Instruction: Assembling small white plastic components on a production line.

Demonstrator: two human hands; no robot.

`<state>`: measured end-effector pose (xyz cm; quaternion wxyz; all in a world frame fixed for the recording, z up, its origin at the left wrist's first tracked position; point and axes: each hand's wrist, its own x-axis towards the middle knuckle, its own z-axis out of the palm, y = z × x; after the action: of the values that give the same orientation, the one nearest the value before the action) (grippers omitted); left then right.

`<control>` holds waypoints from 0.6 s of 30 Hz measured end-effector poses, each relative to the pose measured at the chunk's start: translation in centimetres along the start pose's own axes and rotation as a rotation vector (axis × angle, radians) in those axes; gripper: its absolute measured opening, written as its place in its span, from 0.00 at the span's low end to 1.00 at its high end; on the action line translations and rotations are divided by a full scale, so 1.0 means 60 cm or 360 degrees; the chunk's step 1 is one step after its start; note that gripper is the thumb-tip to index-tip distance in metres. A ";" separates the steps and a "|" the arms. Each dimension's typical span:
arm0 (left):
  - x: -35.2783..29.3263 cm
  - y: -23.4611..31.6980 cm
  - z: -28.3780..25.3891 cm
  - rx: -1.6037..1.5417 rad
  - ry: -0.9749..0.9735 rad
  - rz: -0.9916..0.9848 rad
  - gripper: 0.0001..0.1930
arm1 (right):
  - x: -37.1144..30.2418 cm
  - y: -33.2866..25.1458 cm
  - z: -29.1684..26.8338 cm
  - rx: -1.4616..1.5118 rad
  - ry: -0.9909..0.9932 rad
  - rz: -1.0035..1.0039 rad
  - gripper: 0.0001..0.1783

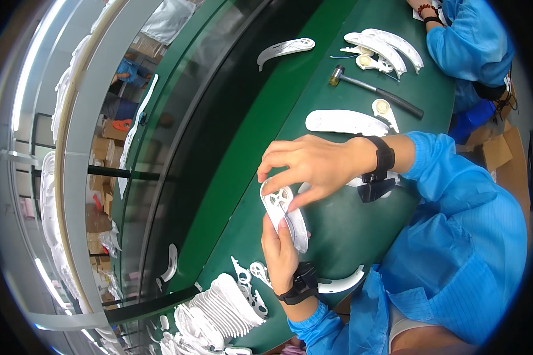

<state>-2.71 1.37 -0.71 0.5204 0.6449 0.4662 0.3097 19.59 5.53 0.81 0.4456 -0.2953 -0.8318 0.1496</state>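
Observation:
A long white curved plastic shell (299, 229) with a round spoked end is held up over the green bench. My left hand (280, 251) grips it from below, thumb along its inner side, where a thin dark line, perhaps a wire, runs. From above, my right hand (314, 165) bends over the round end, its fingers and thumb closed on the shell's edges. Both wrists carry black straps with small devices. Partly behind my right wrist lie more white shells (344, 122), and a white part with a cream disc (384, 107) sits near them.
A hammer (379, 92) lies beyond my right arm, near more curved shells (391, 50). A co-worker's blue sleeve (468, 41) is at the top right. Stacked white shells (219, 307) and small white brackets (251, 284) sit by my left hand. Single shells rest on the dark green belt (219, 142).

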 end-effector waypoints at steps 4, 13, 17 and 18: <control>0.007 -0.007 0.007 -0.0070 -0.0034 0.0013 0.18 | -0.013 0.015 0.014 -0.0205 0.0000 -0.0149 0.24; 0.003 0.002 0.003 0.0012 0.0037 -0.0004 0.17 | -0.010 0.009 0.012 0.0072 -0.0036 0.0185 0.24; -0.002 0.012 0.006 -0.0147 0.0027 -0.0067 0.17 | -0.004 0.009 -0.003 0.0672 -0.0462 0.0684 0.20; -0.002 0.013 0.007 -0.0171 -0.0006 -0.0086 0.18 | -0.007 0.015 0.003 0.0671 -0.0459 0.0686 0.20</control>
<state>-2.18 1.06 -0.08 0.5634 0.6037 0.4651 0.3189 19.93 5.98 -0.04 0.3326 -0.3416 -0.7555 0.4494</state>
